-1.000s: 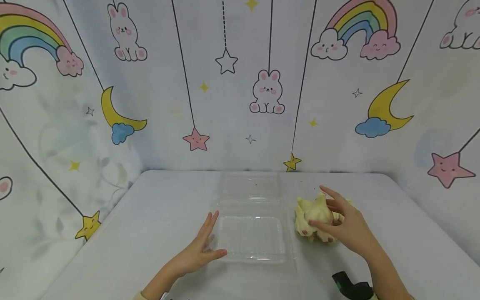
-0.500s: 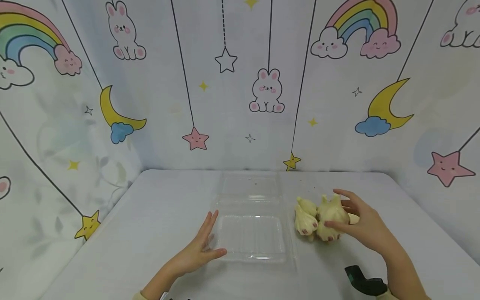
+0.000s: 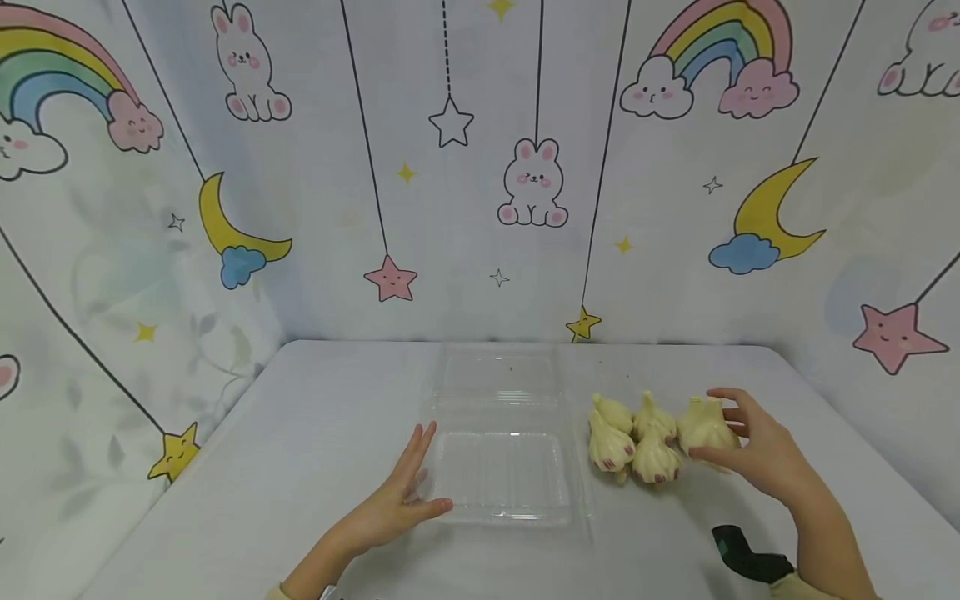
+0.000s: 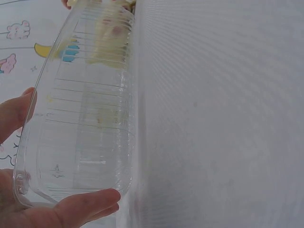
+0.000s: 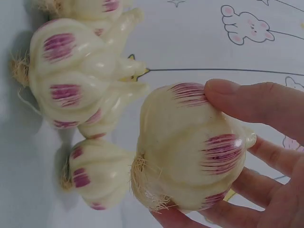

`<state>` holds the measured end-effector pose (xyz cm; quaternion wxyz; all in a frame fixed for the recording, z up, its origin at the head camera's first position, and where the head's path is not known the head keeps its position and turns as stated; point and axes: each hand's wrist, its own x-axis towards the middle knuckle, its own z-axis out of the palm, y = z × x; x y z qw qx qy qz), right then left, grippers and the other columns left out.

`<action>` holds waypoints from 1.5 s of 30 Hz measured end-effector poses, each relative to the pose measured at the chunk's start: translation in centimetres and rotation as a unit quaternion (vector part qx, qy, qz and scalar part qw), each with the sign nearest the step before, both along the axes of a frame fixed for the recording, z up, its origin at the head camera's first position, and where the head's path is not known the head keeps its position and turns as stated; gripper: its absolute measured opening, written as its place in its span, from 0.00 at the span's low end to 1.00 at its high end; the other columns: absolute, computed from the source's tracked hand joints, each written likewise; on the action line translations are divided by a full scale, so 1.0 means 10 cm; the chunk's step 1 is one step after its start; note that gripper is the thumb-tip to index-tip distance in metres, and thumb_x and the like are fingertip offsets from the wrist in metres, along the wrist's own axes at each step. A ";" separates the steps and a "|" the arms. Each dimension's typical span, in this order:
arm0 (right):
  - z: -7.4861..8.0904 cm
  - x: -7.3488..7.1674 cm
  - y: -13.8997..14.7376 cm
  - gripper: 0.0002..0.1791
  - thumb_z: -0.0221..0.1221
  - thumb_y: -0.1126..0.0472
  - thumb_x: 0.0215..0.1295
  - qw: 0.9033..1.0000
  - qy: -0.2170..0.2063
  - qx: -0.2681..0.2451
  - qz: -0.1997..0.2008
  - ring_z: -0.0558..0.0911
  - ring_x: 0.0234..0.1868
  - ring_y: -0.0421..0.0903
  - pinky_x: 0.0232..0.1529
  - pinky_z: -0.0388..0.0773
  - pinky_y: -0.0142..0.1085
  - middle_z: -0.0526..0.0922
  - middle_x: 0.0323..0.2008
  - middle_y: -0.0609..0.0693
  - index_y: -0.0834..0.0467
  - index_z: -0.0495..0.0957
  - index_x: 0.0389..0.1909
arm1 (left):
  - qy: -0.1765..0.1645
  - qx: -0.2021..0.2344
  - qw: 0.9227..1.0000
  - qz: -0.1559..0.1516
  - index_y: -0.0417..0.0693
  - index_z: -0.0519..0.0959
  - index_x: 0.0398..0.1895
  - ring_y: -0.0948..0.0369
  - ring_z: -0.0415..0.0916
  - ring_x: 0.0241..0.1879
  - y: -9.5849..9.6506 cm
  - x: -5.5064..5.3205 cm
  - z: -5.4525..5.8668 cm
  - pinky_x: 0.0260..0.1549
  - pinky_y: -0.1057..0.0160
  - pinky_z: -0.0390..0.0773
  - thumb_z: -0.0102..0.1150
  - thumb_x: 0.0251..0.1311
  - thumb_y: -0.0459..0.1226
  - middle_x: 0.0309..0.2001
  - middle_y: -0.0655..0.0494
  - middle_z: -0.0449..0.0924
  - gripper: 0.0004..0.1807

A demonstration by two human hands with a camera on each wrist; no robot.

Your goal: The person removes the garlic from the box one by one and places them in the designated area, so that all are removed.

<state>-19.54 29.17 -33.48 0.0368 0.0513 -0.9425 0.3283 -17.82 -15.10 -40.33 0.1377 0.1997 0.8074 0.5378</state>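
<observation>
A garlic bulb [image 3: 703, 423], pale with purple streaks and dry roots in the right wrist view, is gripped between the thumb and fingers of my right hand [image 3: 757, 442]. Just left of it, several more garlic bulbs [image 3: 656, 461] lie bunched together on the table. A clear plastic container [image 3: 506, 518] with its lid [image 3: 498, 371] folded back sits in the middle. At its near left corner my left hand [image 3: 382, 504] rests with fingers straight and spread; in the left wrist view, a thumb and fingers lie along the container wall [image 4: 90, 142].
The white table [image 3: 322, 408] carries all of this. Behind it and at the sides hangs a cloth [image 3: 450, 217] printed with bunnies, moons and stars. A black strap [image 3: 750, 557] shows by my right wrist.
My right hand has carried the garlic bulb to the right, away from over the other bulbs, which now show more fully. The left hand and container have stayed in place.
</observation>
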 end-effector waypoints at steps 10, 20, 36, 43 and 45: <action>-0.12 -0.08 0.14 0.47 0.70 0.53 0.45 0.999 -0.036 0.031 -0.005 0.67 0.50 0.75 0.36 0.74 0.56 0.62 0.52 0.79 0.68 0.52 0.58 | 0.007 0.001 1.000 -0.002 0.74 0.31 0.69 0.31 0.41 0.63 0.02 -0.01 0.00 0.56 0.35 0.53 0.58 0.59 0.42 0.69 0.44 0.14 0.50; -0.22 -0.12 0.12 0.45 0.71 0.60 0.43 0.998 -0.053 0.029 -0.005 0.78 0.32 0.55 0.28 0.75 0.45 0.65 0.46 0.79 0.71 0.51 0.53 | 0.008 0.004 1.000 -0.004 0.74 0.31 0.69 0.30 0.41 0.63 0.02 -0.01 -0.02 0.55 0.35 0.54 0.59 0.59 0.41 0.69 0.44 0.14 0.50; -0.32 -0.18 0.08 0.43 0.72 0.62 0.39 0.998 -0.029 0.061 0.003 0.71 0.41 0.69 0.34 0.72 0.53 0.69 0.41 0.78 0.73 0.56 0.51 | 0.005 0.005 1.000 -0.004 0.73 0.31 0.70 0.30 0.41 0.63 0.03 0.00 -0.01 0.55 0.35 0.55 0.59 0.59 0.41 0.69 0.43 0.14 0.50; -0.30 -0.19 0.06 0.46 0.72 0.60 0.40 0.996 -0.035 0.076 0.004 0.70 0.42 0.69 0.35 0.73 0.53 0.69 0.41 0.76 0.74 0.56 0.54 | 0.014 0.001 1.000 -0.002 0.71 0.31 0.70 0.29 0.42 0.62 0.03 0.00 0.00 0.54 0.34 0.55 0.58 0.59 0.41 0.68 0.42 0.14 0.50; -0.30 -0.19 0.06 0.47 0.72 0.60 0.40 0.996 -0.036 0.079 0.003 0.70 0.42 0.69 0.35 0.73 0.53 0.70 0.41 0.76 0.74 0.55 0.56 | 0.018 0.000 1.000 -0.002 0.69 0.31 0.71 0.28 0.42 0.62 0.03 0.00 0.01 0.54 0.34 0.55 0.58 0.59 0.41 0.68 0.41 0.14 0.50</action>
